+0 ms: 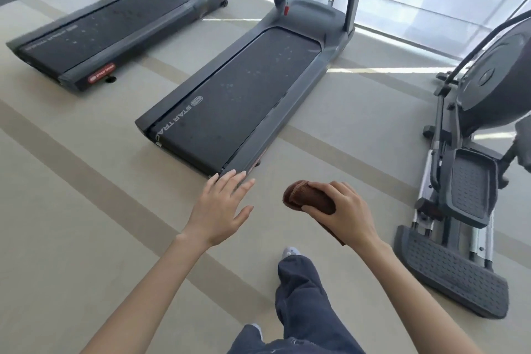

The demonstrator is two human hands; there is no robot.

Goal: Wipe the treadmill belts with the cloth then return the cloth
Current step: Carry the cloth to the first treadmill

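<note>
Head view, looking down past both forearms to a gym floor. Right hand (342, 210) wrapped around a brown cloth (304, 195), fingers (321, 208) curled over the top of the folded wad, one rolled end poking out toward the left and a tail of it hanging below the wrist. Left hand (221, 207) bare and spread wide, holding nothing, fingertips overlapping the rear right corner of the nearer treadmill (touching or just hovering above it, cannot tell from this angle).

Nearer treadmill's belt (238, 95) straight ahead and slightly left of the cloth, long axis running away from the body toward the uprights and the window, tilted a little to the right. Pale speckles scattered across its dark surface, so wiping judged not yet begun here. Rear edge of the belt closest, up and left of the cloth hand.

Farther treadmill's belt (115, 20) well apart to the left, roughly parallel, also speckled. Elliptical trainer (471, 169) off to the right, no part of the job.

Cloth hand nearer the belt's right rail than its middle; likely next a forward reach up and left, then strokes along the belt's length.
</note>
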